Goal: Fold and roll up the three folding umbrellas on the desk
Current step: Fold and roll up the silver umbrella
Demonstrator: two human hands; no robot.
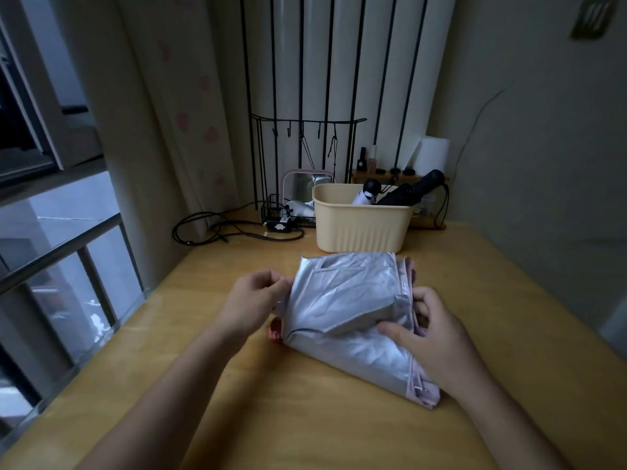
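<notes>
left grip [252, 300]: fingers pinching | right grip [432, 334]: fingers curled, thumb pressing

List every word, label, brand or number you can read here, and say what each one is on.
No text in this view can be read.
Black adapter by the cables: a pale mark on top, too small and blurred to read.
Small bottles on the back shelf: any labels are too small to read.
Silver umbrella and cream basket: no print visible.
</notes>
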